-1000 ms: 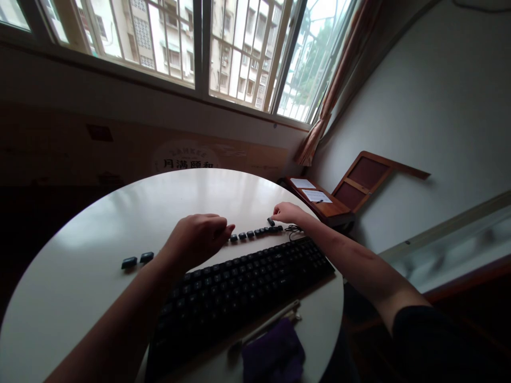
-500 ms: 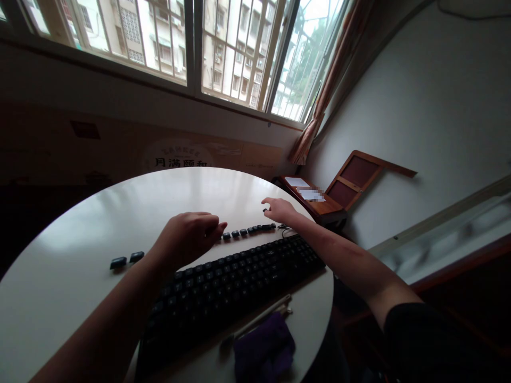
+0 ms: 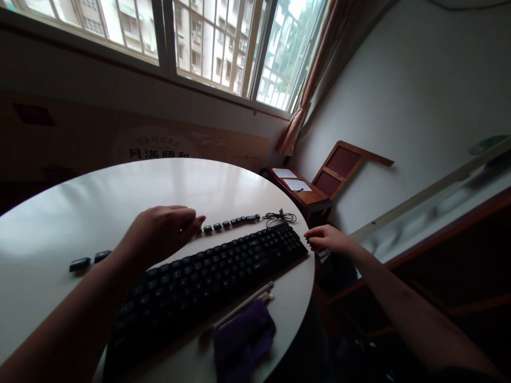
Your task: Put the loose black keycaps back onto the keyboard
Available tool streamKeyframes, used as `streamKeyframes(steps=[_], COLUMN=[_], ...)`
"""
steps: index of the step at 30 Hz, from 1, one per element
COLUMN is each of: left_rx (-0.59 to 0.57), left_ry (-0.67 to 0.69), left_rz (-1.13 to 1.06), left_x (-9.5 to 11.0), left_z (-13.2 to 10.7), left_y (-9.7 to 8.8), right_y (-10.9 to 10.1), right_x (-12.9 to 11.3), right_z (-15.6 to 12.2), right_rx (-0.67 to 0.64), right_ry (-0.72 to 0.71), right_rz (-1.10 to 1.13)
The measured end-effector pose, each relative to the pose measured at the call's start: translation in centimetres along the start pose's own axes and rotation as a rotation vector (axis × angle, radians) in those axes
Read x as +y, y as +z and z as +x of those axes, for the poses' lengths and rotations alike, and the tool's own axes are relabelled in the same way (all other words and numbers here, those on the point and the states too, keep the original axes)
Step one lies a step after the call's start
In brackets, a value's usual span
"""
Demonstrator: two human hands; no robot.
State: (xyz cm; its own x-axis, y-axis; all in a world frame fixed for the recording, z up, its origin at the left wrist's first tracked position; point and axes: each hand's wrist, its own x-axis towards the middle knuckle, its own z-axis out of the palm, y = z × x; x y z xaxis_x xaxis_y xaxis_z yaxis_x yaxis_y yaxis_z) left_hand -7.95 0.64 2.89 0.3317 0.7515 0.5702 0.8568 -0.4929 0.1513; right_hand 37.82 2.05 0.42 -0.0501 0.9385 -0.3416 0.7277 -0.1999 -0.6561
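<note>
A black keyboard lies slanted on a round white table. Behind it runs a row of several loose black keycaps, and two more keycaps lie apart at the left. My left hand hovers over the keyboard's back edge with its fingers curled together, fingertips close to the row's left end. My right hand is at the keyboard's right end, just past the table's rim, with fingers pinched. What either hand holds is hidden.
A coiled black cable lies at the keyboard's far right corner. A purple cloth and a pale thin stick lie at the table's near edge. A low wooden stand with papers sits by the wall, under the barred window.
My right hand has pulled back from the right end of the keycap row to the keyboard's right end at the table's rim. The view has swung right. My left hand has kept its pose.
</note>
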Motion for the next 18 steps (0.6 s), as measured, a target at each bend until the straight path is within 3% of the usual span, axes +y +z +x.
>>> streamKeyframes(steps=[4, 18], left_rx=[-0.015, 0.005], left_ry=[0.001, -0.019], left_rz=[0.011, -0.009], left_x=[-0.1, -0.4], left_z=[0.0, -0.2], left_y=[0.2, -0.1], right_y=[0.9, 1.2], right_x=[1.3, 0.8], right_z=[-0.2, 1.1], right_rx=[0.013, 0.033], right_ry=[0.038, -0.003], right_rz=[0.094, 0.038])
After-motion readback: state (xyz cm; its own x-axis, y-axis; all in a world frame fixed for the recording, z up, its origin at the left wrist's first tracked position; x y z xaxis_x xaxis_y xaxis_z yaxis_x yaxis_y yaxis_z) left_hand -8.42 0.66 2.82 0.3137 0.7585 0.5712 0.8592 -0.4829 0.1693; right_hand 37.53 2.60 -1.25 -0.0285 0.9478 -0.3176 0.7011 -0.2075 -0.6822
